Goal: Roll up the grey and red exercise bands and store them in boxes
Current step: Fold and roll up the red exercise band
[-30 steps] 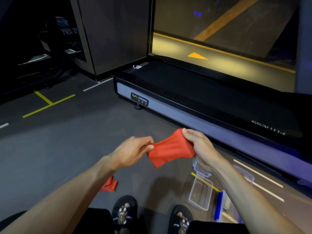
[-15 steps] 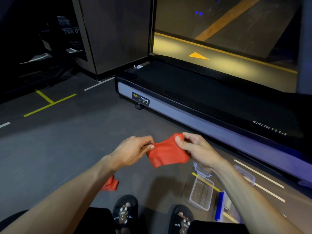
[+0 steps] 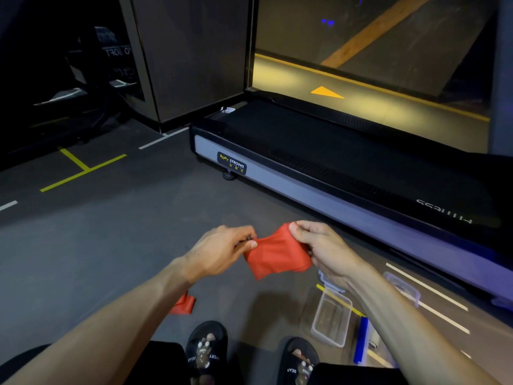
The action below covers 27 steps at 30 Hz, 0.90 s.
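We hold the red band [image 3: 277, 252] in the air above the floor [image 3: 111, 245], in front of our knees, stretched between both hands. Our left hand [image 3: 222, 251] pinches its left end between thumb and fingertips, and our right hand [image 3: 319, 245] has its fingers curled round the bunched right end. The band sags and creases between the grips, so we judge it thin, light and soft, with some stretch and likely a slightly tacky surface; it will not keep a shape unless we keep tension on it. For a tight roll we would best take it by the short edge, flat across its full width, not by a corner. A clear box [image 3: 330, 320] sits open on the floor below our right forearm, a blue-edged lid [image 3: 361, 340] just beside it, and another red piece [image 3: 184, 304] lies near our left forearm.
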### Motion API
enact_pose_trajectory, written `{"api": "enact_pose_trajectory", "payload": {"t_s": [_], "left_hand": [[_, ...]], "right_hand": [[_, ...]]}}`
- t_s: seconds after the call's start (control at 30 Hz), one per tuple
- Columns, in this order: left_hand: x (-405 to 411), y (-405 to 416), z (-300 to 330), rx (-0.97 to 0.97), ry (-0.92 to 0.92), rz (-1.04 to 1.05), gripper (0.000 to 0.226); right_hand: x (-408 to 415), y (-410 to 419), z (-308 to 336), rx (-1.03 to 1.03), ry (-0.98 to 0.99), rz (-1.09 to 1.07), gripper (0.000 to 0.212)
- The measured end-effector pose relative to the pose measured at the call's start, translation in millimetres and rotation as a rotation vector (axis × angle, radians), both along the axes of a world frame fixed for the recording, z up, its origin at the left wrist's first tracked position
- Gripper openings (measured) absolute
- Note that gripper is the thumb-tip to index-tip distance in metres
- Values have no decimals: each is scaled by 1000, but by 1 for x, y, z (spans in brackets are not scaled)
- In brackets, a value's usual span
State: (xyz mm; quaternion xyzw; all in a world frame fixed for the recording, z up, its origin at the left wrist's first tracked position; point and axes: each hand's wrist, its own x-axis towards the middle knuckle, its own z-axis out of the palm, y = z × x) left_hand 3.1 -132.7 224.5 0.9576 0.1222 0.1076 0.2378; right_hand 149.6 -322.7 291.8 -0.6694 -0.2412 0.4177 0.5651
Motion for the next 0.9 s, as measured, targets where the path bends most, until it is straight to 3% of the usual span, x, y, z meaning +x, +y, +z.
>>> {"api": "enact_pose_trajectory", "payload": {"t_s": [0.1,0.23,0.33,0.47,0.53,0.9], "left_hand": [[1,-5,1,8,-26,12,17],[1,-7,3,-6,-34,22,14],[1,-7,4,-8,-36,19,14],[1,-4,4,-2,-44,31,13],[2,-4,4,11,-38,31,14],[6,-11,14,24,-87,33,15]], "right_hand": [[-5,7,-1,-34,27,-140,23],[-9,6,-3,-91,-161,53,49],[-8,6,-7,-40,-240,27,50],[-5,4,-9,37,-140,21,20],[-4,4,-10,42,-103,56,15],[-7,9,-8,17,49,-24,28]]}}
